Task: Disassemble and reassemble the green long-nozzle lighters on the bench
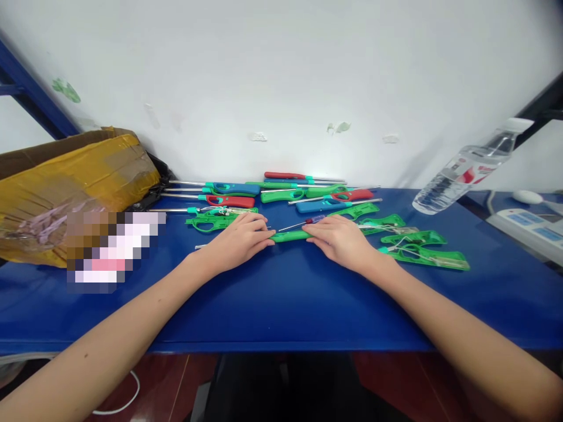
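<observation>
A green long-reach lighter (291,235) lies level just above or on the table, held at both ends. My left hand (244,240) is closed round its left part, and a bit of metal tube shows left of that hand. My right hand (341,237) grips the other end with fingers pressed together. Right behind the lighter is a screwdriver (315,220) with a purple-red handle, close to my right fingers; whether they touch it I cannot tell. Opened green lighter halves (448,259) with wires and inner parts lie right of my right hand. Another opened green lighter (211,221) is behind my left hand.
Several assembled lighters, among them a blue one (237,189) and a red one (231,201), lie along the wall. A taped cardboard box (74,176) stands left beside a blurred patch. A water bottle (466,170) and a white device (528,228) are at right on the blue table (285,305).
</observation>
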A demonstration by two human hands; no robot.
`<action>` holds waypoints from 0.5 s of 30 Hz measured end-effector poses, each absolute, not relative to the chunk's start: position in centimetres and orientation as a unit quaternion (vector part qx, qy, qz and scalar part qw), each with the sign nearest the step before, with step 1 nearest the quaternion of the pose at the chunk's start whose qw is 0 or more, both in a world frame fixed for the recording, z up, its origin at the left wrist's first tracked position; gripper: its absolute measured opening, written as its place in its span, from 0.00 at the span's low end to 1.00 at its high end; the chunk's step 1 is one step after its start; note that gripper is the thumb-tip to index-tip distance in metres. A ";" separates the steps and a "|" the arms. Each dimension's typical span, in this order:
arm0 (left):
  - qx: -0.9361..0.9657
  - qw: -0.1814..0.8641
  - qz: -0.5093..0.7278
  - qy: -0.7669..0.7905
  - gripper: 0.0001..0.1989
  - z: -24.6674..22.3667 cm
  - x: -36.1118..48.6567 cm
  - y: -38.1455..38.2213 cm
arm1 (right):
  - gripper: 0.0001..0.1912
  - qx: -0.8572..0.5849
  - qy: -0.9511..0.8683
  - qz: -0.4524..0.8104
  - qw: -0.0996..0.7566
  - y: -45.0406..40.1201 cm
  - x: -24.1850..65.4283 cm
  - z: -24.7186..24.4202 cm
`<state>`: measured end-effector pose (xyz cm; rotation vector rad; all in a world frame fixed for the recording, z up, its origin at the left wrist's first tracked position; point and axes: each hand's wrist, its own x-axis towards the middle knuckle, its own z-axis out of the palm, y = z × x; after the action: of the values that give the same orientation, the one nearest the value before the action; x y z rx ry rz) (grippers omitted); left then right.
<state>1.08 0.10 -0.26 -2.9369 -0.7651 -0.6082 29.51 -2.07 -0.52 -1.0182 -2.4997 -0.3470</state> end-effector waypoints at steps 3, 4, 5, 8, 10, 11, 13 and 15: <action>-0.949 0.025 -0.200 -0.240 0.16 -0.2 1.1 0.0 | 0.11 -0.372 -0.893 -0.137 0.213 -2.4 29.2 -0.6; -0.950 0.028 -0.200 -0.236 0.16 -0.2 1.1 0.0 | 0.11 -0.373 -0.892 -0.135 0.214 -2.4 29.1 -0.6; -0.952 0.033 -0.199 -0.231 0.16 -0.2 1.1 0.0 | 0.10 -0.374 -0.893 -0.130 0.215 -2.5 29.1 -0.5; -0.954 0.044 -0.195 -0.223 0.15 -0.3 1.0 0.0 | 0.09 -0.370 -0.901 -0.091 0.206 -2.3 29.3 -0.2; -0.953 0.044 -0.196 -0.225 0.15 -0.4 1.0 0.1 | 0.10 -0.364 -0.907 -0.061 0.200 -2.0 29.7 0.1; -0.953 0.043 -0.197 -0.226 0.15 -0.5 1.0 0.1 | 0.13 -0.362 -0.909 -0.052 0.200 -1.8 30.0 0.2; -0.953 0.042 -0.196 -0.227 0.16 -0.5 1.0 0.2 | 0.16 -0.360 -0.908 -0.050 0.208 -1.4 30.5 0.3; -0.954 0.039 -0.194 -0.227 0.16 -0.5 1.0 0.2 | 0.14 -0.352 -0.909 -0.055 0.216 -1.1 30.9 0.2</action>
<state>0.98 0.18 -0.48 -2.9240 -0.6949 -0.5947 30.92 -1.10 0.24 -0.9760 -2.5183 -0.1535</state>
